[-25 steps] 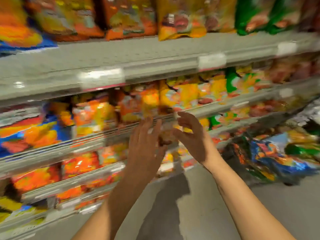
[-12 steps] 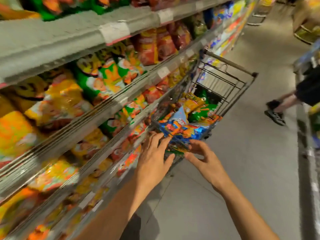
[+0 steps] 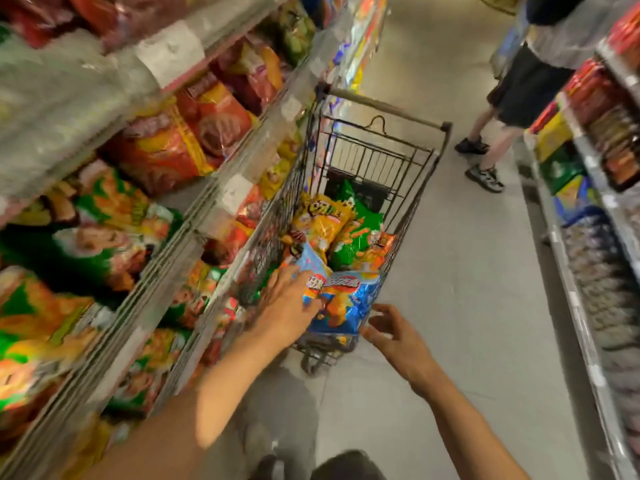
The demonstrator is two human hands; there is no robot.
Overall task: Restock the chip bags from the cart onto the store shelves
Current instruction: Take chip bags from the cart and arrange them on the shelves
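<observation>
The blue bag [image 3: 346, 299] lies at the near end of the cart [image 3: 408, 216], long axis running left to right. The left hand [image 3: 287, 306] rests on its left edge, fingers nearly straight, gripping nothing clearly; the right hand [image 3: 391, 330] hovers open just beside its right corner.

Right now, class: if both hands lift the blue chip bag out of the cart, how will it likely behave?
The blue chip bag looks puffed, so probably light for its size. Its glossy film may slip and crumple under the left hand. Likely floppy, sagging unless the right hand supports its edge.
</observation>
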